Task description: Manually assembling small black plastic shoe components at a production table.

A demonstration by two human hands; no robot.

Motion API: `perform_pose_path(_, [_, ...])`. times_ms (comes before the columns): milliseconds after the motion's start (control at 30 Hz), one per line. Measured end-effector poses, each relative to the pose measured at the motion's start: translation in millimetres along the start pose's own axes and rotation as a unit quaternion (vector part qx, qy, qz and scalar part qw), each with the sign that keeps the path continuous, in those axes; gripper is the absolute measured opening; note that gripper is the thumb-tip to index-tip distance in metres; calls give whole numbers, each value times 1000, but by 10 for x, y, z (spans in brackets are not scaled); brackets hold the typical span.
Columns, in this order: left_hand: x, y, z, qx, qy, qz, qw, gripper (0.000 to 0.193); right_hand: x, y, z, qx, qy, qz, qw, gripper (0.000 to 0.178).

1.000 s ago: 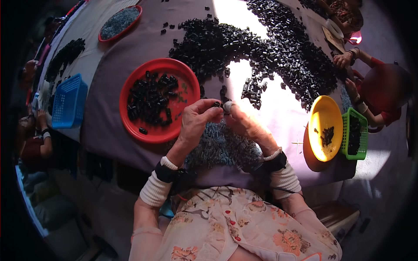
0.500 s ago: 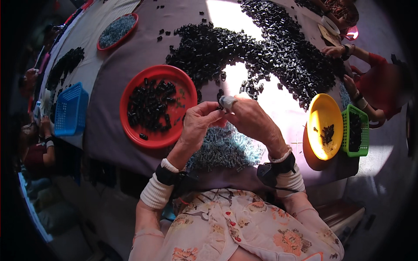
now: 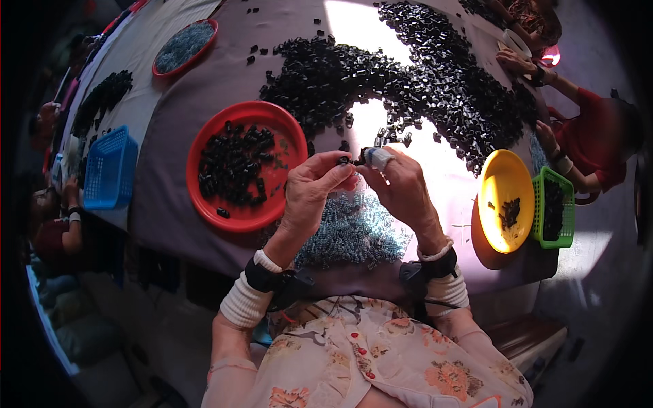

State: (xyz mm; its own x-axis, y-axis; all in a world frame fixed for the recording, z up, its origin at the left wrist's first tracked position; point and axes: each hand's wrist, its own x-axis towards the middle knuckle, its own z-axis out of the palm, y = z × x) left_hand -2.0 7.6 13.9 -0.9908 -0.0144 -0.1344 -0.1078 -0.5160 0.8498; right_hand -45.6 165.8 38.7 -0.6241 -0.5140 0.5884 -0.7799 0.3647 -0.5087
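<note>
My left hand [image 3: 307,192] and my right hand [image 3: 401,194] meet fingertip to fingertip above a heap of small pale metal springs [image 3: 350,234]. Between the thumb and forefinger of the left is a small black plastic part [image 3: 343,160]. The right hand, white tape wound round one finger, pinches another dark piece [image 3: 362,156], whose shape is partly hidden by the fingers. A red round tray [image 3: 294,129] with several black parts lies left of my hands. Beyond them spreads a large pile of loose black plastic parts [image 3: 347,71].
To the right stand a yellow plate [image 3: 500,228] with a few black pieces and a green basket [image 3: 559,239] of dark parts. A blue basket [image 3: 109,170] and a red dish of springs [image 3: 212,42] sit left. Co-workers' hands [image 3: 515,62] work at the far right.
My hands have drawn slightly apart, the right one moving right, so the black part in the left fingertips now shows. A co-worker's hand at the far right has moved away toward the back.
</note>
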Motion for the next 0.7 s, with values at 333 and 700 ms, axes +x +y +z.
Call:
perform_pose_path(333, [-21,-43,51,110,-5,68,992,23,44,-18,-12,-79,-21,-32,996,10])
perform_pose_path(700, [-47,-91,30,152,8,106,983,24,11,-44,-3,-166,-60,-58,983,15])
